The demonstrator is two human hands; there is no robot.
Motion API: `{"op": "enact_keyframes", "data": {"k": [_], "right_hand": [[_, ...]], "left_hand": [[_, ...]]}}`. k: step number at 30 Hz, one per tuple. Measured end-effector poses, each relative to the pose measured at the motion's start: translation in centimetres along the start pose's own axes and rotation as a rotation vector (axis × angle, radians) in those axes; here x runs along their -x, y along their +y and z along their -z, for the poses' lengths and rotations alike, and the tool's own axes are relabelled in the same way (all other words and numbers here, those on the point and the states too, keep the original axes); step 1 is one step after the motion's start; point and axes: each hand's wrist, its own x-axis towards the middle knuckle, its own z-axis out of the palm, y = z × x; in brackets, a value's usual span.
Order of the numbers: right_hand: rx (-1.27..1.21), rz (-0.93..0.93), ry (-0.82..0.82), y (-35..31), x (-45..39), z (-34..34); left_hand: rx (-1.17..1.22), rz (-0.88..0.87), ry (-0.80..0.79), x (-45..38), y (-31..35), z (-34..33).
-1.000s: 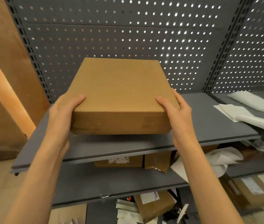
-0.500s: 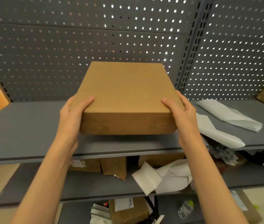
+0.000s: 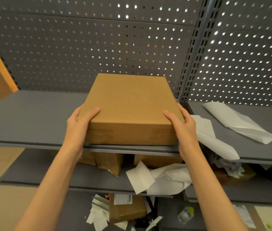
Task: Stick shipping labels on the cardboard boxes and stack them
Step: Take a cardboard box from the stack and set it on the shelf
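Grey shelf (image 3: 32, 117), cardboard box (image 3: 130, 105) grasped by left hand (image 3: 79, 124) and right hand (image 3: 184, 125), fingers hidden behind its sides

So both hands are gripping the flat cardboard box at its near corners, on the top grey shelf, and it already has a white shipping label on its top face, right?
Not quite. The cardboard box has no label; the head view shows its top face plain brown. The rest holds: left hand and right hand grip its near corners on the top grey shelf.
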Motion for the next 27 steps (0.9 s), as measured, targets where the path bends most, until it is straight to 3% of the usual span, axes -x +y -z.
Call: {"op": "enact_keyframes", "data": {"k": [27], "right_hand": [[-0.004,-0.036,0.008,1.1,-0.9,-0.7]], "left_hand": [[-0.072,0.01,-0.12,-2.1,-0.7,0.3]]}}
